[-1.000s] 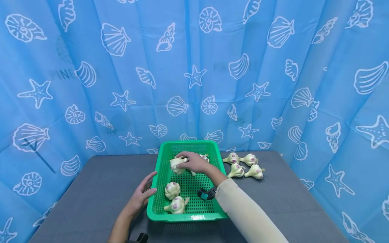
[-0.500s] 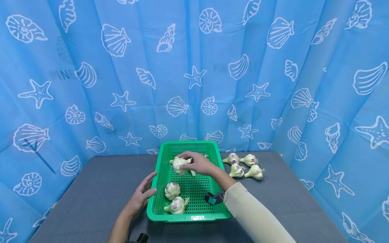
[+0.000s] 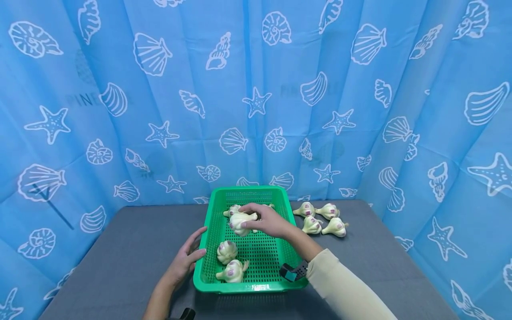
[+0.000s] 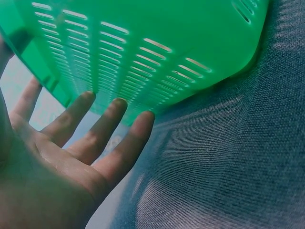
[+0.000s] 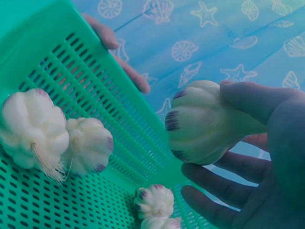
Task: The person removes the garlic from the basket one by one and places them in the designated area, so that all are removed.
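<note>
My right hand (image 3: 266, 221) grips a garlic bulb (image 3: 241, 224) between thumb and fingers, raised above the floor of the green basket (image 3: 250, 288). In the right wrist view this bulb (image 5: 198, 124) shows purple marks, with its stem toward my palm. Just behind it another garlic bulb (image 3: 231, 210) lies in the basket, and more garlic is mostly hidden behind my right hand. Two garlic bulbs, one (image 3: 227, 252) behind the other (image 3: 232, 271), sit at the basket's near left. My left hand (image 3: 187, 256) rests on the basket's left side, its fingers (image 4: 112, 117) spread and fairly straight.
Several garlic bulbs (image 3: 312, 225) lie grouped on the grey tabletop (image 3: 372, 262), right of the basket. A blue curtain (image 3: 256, 89) with white shell prints hangs behind and at both sides. A dark wrist strap (image 3: 294, 272) is on my right wrist.
My right hand has drawn the garlic bulb slightly right and toward me, uncovering the bulb behind it. The left hand and the basket stay put.
</note>
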Available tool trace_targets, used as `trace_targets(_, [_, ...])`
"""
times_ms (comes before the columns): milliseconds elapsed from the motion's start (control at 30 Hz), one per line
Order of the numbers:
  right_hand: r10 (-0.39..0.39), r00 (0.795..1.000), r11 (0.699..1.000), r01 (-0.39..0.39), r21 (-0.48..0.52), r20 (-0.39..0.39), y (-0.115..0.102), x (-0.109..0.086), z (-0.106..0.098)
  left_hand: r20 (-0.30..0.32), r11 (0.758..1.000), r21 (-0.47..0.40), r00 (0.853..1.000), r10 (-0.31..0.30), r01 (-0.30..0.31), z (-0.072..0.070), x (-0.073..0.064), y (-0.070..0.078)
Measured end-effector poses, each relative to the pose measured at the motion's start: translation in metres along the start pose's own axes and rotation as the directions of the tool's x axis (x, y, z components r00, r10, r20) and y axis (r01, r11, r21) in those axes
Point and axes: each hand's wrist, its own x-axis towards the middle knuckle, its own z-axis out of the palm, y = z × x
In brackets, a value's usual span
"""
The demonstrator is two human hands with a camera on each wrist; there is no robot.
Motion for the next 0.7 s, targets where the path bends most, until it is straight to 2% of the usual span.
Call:
trace_targets(300, [-0.031, 0.999, 0.999, 0.032, 0.03, -0.027, -0.007, -0.016, -0.002, 0.038, 1.0, 0.0, 0.999, 0.027, -0.027, -0.001, 0.0, 0.002])
trace_targets(700, [0.005, 0.995, 0.994, 0.006, 0.113, -0.102, -0.002, -0.044, -0.005, 0.06, 0.999, -0.014, 0.997, 0.039, -0.038, -0.003, 0.001, 0.001])
